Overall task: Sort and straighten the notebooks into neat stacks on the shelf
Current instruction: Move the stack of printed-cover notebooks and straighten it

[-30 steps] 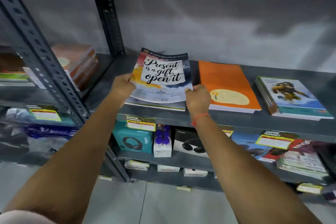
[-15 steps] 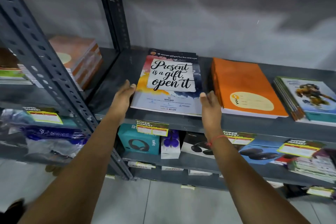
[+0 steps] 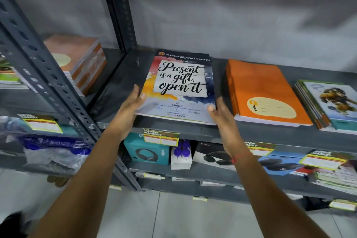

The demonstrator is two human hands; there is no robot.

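Observation:
A stack of notebooks topped by a "Present is a gift, open it" cover lies flat on the grey metal shelf. My left hand rests flat against the stack's left edge, fingers straight. My right hand presses flat against its right edge near the front corner. Neither hand grips the stack. To the right lies an orange notebook stack, and further right a stack with a cartoon cover.
A dark slotted upright divides this bay from the left one, which holds another orange stack. Below are headphone boxes, price tags and more notebooks. A grey wall backs the shelf.
One second ago both hands held the top notebook lifted and tilted. It now lies flat on the stack, and my hands have opened against its two sides.

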